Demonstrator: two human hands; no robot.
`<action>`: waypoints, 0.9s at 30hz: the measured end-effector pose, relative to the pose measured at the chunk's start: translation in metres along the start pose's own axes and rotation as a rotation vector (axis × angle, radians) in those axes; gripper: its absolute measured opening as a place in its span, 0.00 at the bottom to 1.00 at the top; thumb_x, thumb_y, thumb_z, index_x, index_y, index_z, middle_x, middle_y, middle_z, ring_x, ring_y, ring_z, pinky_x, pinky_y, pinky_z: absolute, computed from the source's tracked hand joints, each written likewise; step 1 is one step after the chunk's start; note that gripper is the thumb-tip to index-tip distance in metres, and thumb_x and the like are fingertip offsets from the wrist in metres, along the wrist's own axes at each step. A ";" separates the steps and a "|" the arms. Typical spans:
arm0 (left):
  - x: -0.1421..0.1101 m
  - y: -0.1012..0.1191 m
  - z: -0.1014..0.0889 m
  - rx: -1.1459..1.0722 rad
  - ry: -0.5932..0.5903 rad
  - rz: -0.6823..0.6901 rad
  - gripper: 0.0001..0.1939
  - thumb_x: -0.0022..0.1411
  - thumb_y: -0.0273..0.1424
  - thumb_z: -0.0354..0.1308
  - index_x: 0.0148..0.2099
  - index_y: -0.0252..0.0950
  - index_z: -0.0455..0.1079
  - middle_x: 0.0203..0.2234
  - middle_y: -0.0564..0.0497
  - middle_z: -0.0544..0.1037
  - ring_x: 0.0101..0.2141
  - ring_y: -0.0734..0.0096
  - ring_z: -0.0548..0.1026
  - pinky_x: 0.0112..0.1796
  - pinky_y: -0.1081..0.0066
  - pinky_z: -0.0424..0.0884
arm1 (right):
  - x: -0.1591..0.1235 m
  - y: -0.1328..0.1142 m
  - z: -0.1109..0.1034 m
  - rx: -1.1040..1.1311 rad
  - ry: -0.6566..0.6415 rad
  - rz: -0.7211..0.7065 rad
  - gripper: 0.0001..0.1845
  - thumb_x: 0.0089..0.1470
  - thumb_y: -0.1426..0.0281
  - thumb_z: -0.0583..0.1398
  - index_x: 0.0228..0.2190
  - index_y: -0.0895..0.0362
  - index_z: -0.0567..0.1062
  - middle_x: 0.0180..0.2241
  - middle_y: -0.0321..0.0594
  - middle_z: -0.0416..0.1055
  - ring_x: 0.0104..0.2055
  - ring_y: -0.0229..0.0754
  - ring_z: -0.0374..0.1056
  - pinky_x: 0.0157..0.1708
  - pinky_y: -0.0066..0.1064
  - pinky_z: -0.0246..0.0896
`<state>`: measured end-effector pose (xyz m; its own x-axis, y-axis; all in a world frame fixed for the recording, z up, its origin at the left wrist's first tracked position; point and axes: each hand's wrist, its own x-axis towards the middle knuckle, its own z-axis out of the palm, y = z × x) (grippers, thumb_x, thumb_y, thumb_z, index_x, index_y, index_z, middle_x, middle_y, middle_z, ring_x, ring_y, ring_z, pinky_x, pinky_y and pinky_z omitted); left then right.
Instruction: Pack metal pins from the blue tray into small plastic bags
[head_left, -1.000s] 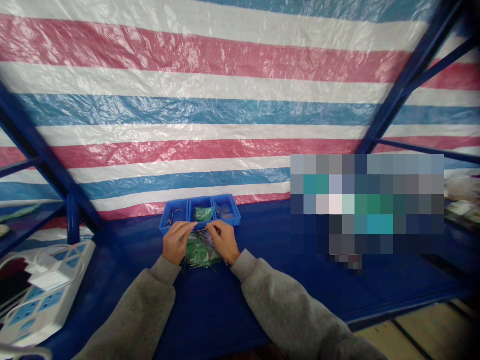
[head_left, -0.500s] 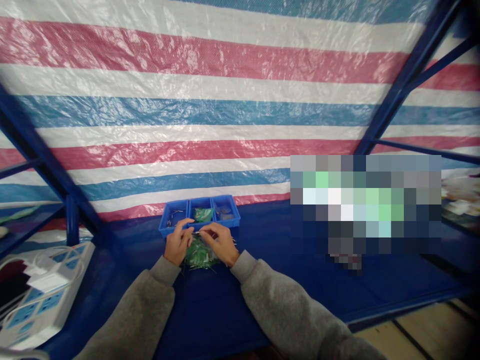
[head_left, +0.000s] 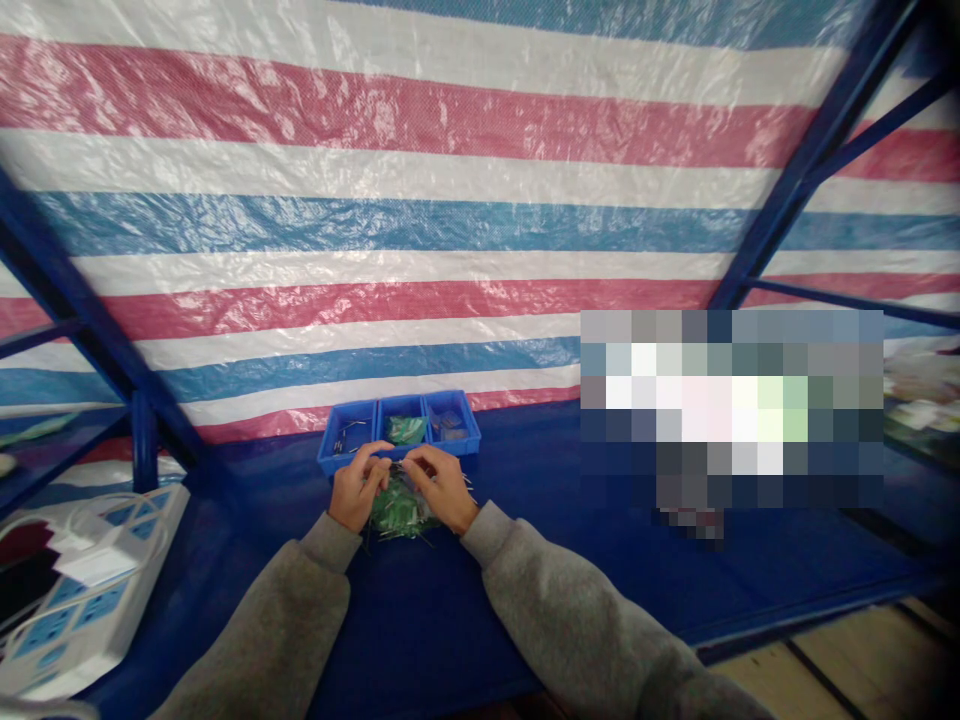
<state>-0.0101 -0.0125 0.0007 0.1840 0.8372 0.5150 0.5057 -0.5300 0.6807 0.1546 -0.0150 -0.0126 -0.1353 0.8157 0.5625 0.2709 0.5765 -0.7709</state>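
Both hands meet above a heap of small green and clear pieces with thin metallic sticks [head_left: 401, 510] on the blue tabletop. My left hand [head_left: 358, 490] has thumb and index finger pinched together over the heap's left side. My right hand [head_left: 442, 487] pinches from the other side, its fingertips close to the left ones. Whatever lies between the fingertips is too small to make out. Just behind the hands stands a blue three-compartment tray [head_left: 327, 462]. Its left compartment holds a few thin metallic pins, the middle one green pieces [head_left: 405, 430], the right one dark small items [head_left: 450, 425].
A white power strip [head_left: 97, 610] with plugged-in white adapters and cables lies at the left. Blue metal frame bars [head_left: 97, 310] rise on both sides, before a striped plastic sheet [head_left: 412, 220]. A pixelated patch covers the table's right part.
My fingertips have shifted slightly, and the light thin piece that showed between them is now hardly visible. Arms and tray stay in place. Colours in the pixelated patch turned whiter.
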 end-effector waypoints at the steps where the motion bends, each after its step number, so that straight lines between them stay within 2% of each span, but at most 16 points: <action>1: 0.000 -0.001 0.000 0.025 0.007 0.024 0.12 0.61 0.36 0.50 0.43 0.35 0.67 0.17 0.57 0.70 0.17 0.78 0.66 0.22 0.77 0.63 | 0.000 0.001 0.000 0.006 0.018 0.010 0.14 0.58 0.63 0.53 0.29 0.58 0.73 0.26 0.37 0.69 0.27 0.35 0.63 0.28 0.24 0.57; 4: 0.002 -0.001 -0.001 0.106 0.020 0.089 0.10 0.60 0.36 0.52 0.34 0.35 0.70 0.21 0.54 0.73 0.20 0.77 0.68 0.24 0.77 0.64 | 0.001 0.003 0.000 0.012 0.035 0.029 0.16 0.59 0.62 0.52 0.28 0.58 0.72 0.24 0.35 0.67 0.26 0.35 0.62 0.27 0.24 0.57; 6: 0.002 0.002 -0.001 0.134 0.007 0.099 0.12 0.61 0.34 0.51 0.30 0.35 0.69 0.19 0.54 0.71 0.20 0.77 0.68 0.25 0.77 0.64 | 0.002 0.003 -0.001 0.015 0.033 0.031 0.17 0.59 0.62 0.51 0.27 0.58 0.72 0.24 0.36 0.67 0.26 0.35 0.62 0.27 0.24 0.57; 11: 0.001 0.008 -0.002 0.134 -0.030 0.056 0.19 0.63 0.33 0.47 0.21 0.35 0.62 0.12 0.57 0.64 0.17 0.78 0.65 0.24 0.76 0.61 | 0.002 0.001 -0.001 0.059 0.012 0.030 0.13 0.57 0.63 0.53 0.38 0.57 0.72 0.27 0.36 0.70 0.26 0.35 0.63 0.27 0.25 0.58; 14: 0.000 0.008 -0.002 0.118 -0.038 0.043 0.21 0.64 0.33 0.46 0.18 0.35 0.61 0.11 0.57 0.63 0.16 0.78 0.64 0.24 0.76 0.60 | 0.001 -0.001 -0.001 0.063 -0.017 0.003 0.12 0.57 0.64 0.54 0.33 0.57 0.73 0.28 0.37 0.70 0.26 0.35 0.64 0.27 0.25 0.59; 22: 0.001 0.008 -0.004 0.069 -0.027 0.043 0.22 0.65 0.34 0.44 0.18 0.35 0.61 0.11 0.57 0.63 0.16 0.78 0.64 0.24 0.76 0.61 | 0.002 -0.001 0.000 0.041 -0.051 0.025 0.09 0.56 0.65 0.55 0.32 0.57 0.72 0.26 0.35 0.69 0.25 0.34 0.64 0.26 0.24 0.59; 27: 0.002 0.001 -0.001 0.019 -0.008 0.044 0.12 0.62 0.36 0.49 0.32 0.35 0.68 0.18 0.55 0.70 0.18 0.77 0.67 0.23 0.76 0.64 | 0.003 0.000 -0.001 -0.017 -0.007 0.012 0.14 0.59 0.64 0.51 0.28 0.57 0.71 0.23 0.35 0.67 0.26 0.35 0.63 0.28 0.24 0.57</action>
<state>-0.0101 -0.0120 0.0032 0.2132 0.8139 0.5405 0.5130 -0.5640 0.6470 0.1555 -0.0127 -0.0108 -0.1389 0.8231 0.5507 0.2891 0.5656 -0.7724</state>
